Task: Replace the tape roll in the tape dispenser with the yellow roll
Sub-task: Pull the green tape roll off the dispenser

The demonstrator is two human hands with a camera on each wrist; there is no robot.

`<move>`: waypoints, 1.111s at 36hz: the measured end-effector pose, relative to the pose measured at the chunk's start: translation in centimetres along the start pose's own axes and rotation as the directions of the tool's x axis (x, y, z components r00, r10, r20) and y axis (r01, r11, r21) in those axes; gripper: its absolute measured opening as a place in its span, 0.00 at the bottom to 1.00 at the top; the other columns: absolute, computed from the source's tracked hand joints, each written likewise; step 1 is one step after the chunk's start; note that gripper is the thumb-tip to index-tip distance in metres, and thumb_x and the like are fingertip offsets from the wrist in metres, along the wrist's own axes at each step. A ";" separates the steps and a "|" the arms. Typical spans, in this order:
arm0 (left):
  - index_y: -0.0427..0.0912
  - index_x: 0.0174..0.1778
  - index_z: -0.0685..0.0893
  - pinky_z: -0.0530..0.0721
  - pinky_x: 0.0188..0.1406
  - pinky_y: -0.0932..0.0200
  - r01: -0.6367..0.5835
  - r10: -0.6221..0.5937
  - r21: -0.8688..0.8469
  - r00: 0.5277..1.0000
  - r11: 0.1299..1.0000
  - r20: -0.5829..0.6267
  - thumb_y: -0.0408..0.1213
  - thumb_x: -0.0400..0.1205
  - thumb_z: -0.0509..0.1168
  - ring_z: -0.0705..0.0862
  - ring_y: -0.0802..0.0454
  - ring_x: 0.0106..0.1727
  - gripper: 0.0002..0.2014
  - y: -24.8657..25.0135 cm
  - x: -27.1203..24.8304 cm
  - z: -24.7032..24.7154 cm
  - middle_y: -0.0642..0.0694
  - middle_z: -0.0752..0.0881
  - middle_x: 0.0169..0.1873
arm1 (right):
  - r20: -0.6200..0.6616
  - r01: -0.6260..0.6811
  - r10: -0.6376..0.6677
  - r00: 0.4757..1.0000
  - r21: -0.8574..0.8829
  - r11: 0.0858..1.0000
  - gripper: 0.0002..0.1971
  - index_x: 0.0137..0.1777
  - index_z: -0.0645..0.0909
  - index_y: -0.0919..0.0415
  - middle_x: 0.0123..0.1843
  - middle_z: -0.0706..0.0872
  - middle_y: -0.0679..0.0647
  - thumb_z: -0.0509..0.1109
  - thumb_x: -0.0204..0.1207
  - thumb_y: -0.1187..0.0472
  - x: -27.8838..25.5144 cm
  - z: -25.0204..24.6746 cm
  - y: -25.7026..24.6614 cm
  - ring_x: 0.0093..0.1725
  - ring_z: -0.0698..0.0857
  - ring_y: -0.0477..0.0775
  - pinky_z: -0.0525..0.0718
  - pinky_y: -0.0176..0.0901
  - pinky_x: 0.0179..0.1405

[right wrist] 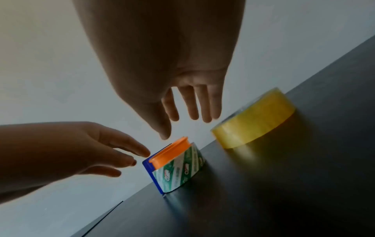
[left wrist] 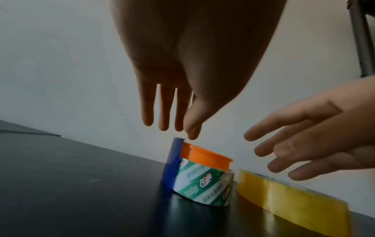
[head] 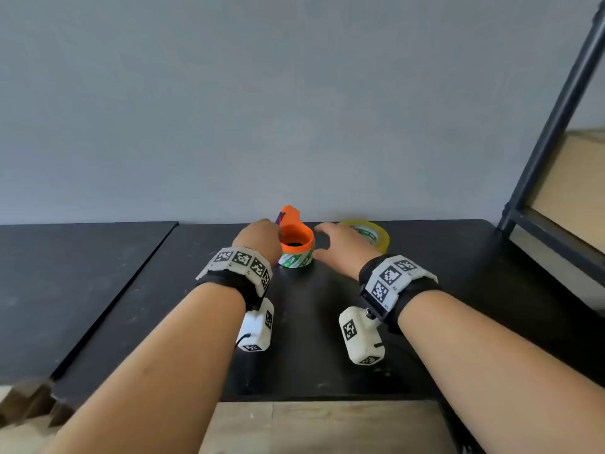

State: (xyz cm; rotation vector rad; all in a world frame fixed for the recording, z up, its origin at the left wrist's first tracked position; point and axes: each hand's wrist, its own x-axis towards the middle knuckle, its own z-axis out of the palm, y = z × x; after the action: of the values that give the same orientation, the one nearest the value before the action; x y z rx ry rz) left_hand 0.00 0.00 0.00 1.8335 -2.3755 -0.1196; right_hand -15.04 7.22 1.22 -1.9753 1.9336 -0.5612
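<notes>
Surface: a matte black tabletop (head: 442, 290) with faint scuffs and a soft sheen; a second black slab (head: 65, 273) sits to its left, with a thin seam between them.
Near edge: pale wood-grain flooring (head: 327, 427) shows below the table's near edge.
Far side: a plain grey-blue wall (head: 294, 93) rises straight from the table's far edge.
Right side: a dark metal shelving frame (head: 556, 126) stands at the far right corner, with a tan board (head: 569, 191) set inside it.
Dispenser: an orange plastic tape dispenser (head: 296, 239) with a blue blade guard (left wrist: 172, 163) stands on the table near the far edge, at the centre.
Loaded roll: a green-and-white printed tape roll (left wrist: 202, 182) sits under the orange hub, resting on the table.
Yellow roll: a translucent yellow tape roll (head: 376, 235) lies flat on the table just to the right of the dispenser, apart from it and near the wall.
Left hand: the left hand (head: 258, 239) hovers by the dispenser's left side, fingers straight and spread, holding nothing; whether a fingertip touches the blue guard cannot be told.
Right hand: the right hand (head: 343, 247) hangs between the dispenser and the yellow roll, fingers extended and apart, holding nothing.
Wrists: both carry black straps with white marker-printed bands (head: 242, 260) and white camera housings (head: 358, 335).
</notes>
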 end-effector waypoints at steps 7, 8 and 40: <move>0.42 0.70 0.81 0.79 0.69 0.50 0.037 -0.039 -0.122 0.999 0.992 -0.012 0.35 0.86 0.55 0.81 0.42 0.64 0.18 -0.4 1.5 1.2 0.41 0.74 0.68 | 0.035 -0.082 0.081 0.996 0.024 0.996 0.17 0.68 0.75 0.63 0.64 0.85 0.61 0.62 0.82 0.59 3.9 2.8 0.5 0.63 0.85 0.63 0.83 0.53 0.60; 0.41 0.68 0.82 0.79 0.69 0.50 0.035 -0.039 -0.130 0.999 0.991 -0.029 0.36 0.86 0.55 0.82 0.43 0.63 0.17 -0.4 1.5 1.2 0.42 0.74 0.68 | 0.045 -0.084 0.083 0.996 0.016 0.996 0.16 0.67 0.76 0.64 0.63 0.85 0.61 0.61 0.82 0.61 4.1 2.9 0.5 0.63 0.85 0.63 0.82 0.52 0.59; 0.44 0.50 0.91 0.82 0.54 0.56 0.054 -0.038 -0.500 0.998 0.864 0.042 0.28 0.78 0.62 0.87 0.43 0.56 0.14 3.5 -3.7 2.8 0.43 0.91 0.52 | -0.265 0.043 0.017 0.964 0.217 0.975 0.19 0.64 0.84 0.55 0.67 0.79 0.57 0.64 0.77 0.72 0.4 1.3 2.8 0.62 0.84 0.55 0.78 0.38 0.55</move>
State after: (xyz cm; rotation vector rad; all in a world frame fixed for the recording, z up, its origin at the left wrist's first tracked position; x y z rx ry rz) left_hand -2.88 4.37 -2.47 1.6335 -2.0504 -0.7058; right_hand -16.87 6.63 -1.24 -1.8497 1.9081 -1.0448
